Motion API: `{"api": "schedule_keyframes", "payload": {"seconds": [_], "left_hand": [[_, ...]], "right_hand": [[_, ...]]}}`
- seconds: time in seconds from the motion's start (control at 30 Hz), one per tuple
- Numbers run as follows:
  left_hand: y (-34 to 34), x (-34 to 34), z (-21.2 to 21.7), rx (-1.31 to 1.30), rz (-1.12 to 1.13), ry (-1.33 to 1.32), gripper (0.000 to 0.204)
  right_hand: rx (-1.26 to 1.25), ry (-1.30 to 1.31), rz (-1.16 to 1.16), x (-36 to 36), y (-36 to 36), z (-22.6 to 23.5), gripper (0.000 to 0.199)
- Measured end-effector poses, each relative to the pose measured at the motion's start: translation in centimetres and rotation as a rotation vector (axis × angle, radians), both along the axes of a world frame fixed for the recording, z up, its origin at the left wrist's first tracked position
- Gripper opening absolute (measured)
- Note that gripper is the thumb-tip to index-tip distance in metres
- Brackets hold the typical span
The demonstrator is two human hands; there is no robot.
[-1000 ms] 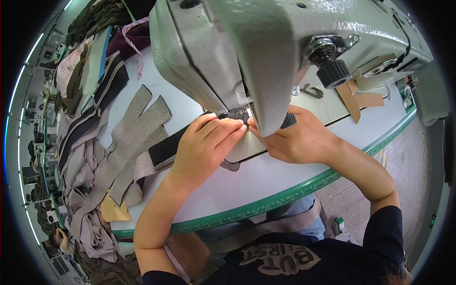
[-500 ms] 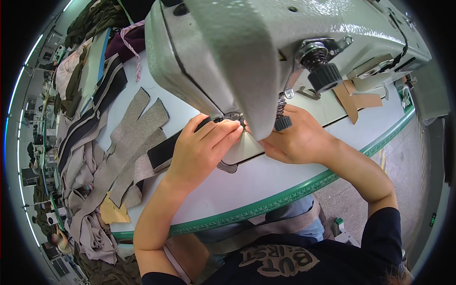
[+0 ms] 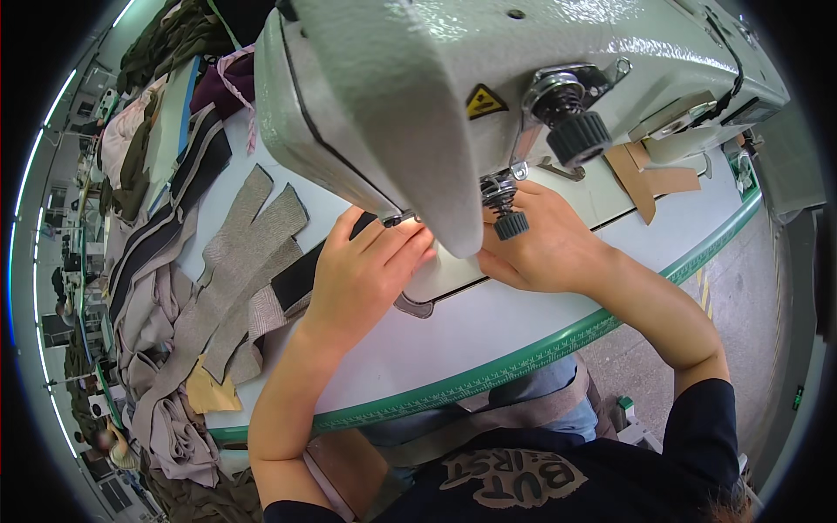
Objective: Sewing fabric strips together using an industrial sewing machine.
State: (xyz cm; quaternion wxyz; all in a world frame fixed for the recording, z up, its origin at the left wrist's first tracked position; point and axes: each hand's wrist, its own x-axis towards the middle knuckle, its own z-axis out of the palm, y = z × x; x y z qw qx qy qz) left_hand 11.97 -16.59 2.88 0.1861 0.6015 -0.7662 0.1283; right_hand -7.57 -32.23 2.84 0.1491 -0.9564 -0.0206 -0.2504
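under the head of the pale green sewing machine, both hands are brought close together over the white table. the left hand lies across a black strip, its fingers bent and set side by side, narrow, with the tips near the needle area; whether they pinch the cloth or only press it down, i cannot tell. the black strip comes in from the left, beside a grey woven fabric piece, and passes under that hand, a bit of black showing again at its far side. to the right, the right hand is curled beside a small black knob; its fingertips are hidden behind the machine, so what they hold cannot be told. between the hands, part of a light metal plate shows. farther left lie grey cut strips and a heap of grey cloth, with a yellowish piece near the green table edge. at the far right rests a brown card piece.
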Motion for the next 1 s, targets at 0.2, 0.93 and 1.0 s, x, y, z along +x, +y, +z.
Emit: {"api": "schedule_keyframes", "payload": {"seconds": [0.2,0.93,1.0], "left_hand": [[-0.1,0.0,0.1,-0.009,0.014,0.007,0.023],[-0.4,0.4,-0.5,-0.007,0.052,0.026,0.022],[-0.5,0.6,-0.5,-0.008,0.039,0.039,0.024]], "right_hand": [[-0.040,-0.027,-0.015,0.2,0.0,0.0,0.012],[0.196,-0.065,-0.123,0.1,-0.6,0.3,0.007],[0.242,0.000,-0.150,-0.1,-0.7,0.8,0.011]]}}
